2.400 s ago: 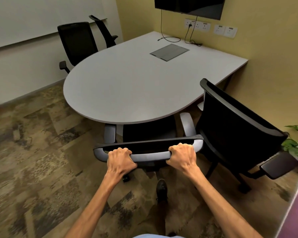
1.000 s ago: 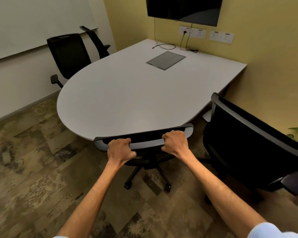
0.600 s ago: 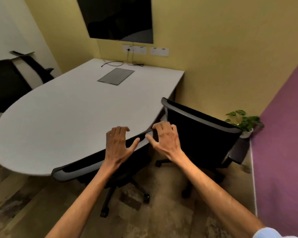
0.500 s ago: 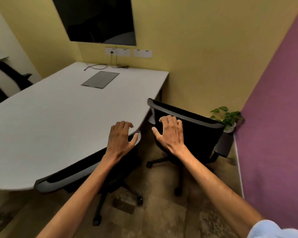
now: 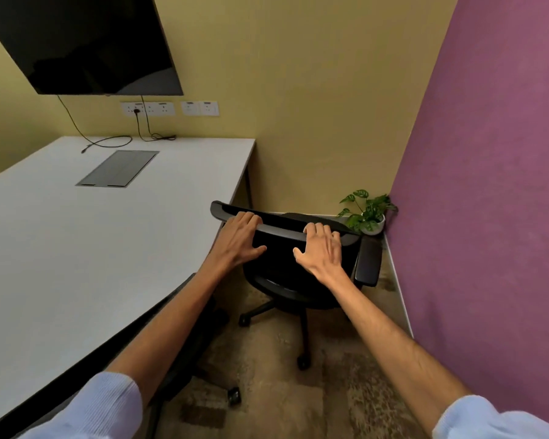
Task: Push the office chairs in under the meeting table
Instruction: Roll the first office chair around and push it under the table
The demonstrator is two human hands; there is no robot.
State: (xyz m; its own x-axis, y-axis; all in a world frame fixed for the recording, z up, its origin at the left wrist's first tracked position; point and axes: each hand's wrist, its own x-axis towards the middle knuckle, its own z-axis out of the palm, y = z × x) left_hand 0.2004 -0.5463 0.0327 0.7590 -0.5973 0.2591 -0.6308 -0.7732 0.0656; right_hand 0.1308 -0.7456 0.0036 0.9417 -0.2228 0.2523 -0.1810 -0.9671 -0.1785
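Note:
A black mesh office chair [image 5: 281,264] stands at the right side of the white meeting table [image 5: 92,248], its seat out on the carpet beside the table edge. My left hand [image 5: 240,237] and my right hand [image 5: 320,248] both lie on the top rail of its backrest, fingers hooked over the rail and thumbs spread on the mesh. A second chair [image 5: 192,337] sits tucked under the table's curved near edge, below my left forearm. Only its dark back and a caster [image 5: 234,395] show.
A purple wall [image 5: 488,185] runs close along the right. A small potted plant [image 5: 366,213] stands in the corner just behind the chair's armrest [image 5: 366,261]. A dark screen [image 5: 86,42] hangs on the yellow wall, above sockets and cables. A grey cable hatch [image 5: 118,167] is set in the tabletop.
I pushed the first chair in under the table, then both hands let go of it. The view swung right, and both hands reached to the second chair's backrest and landed on its top rail.

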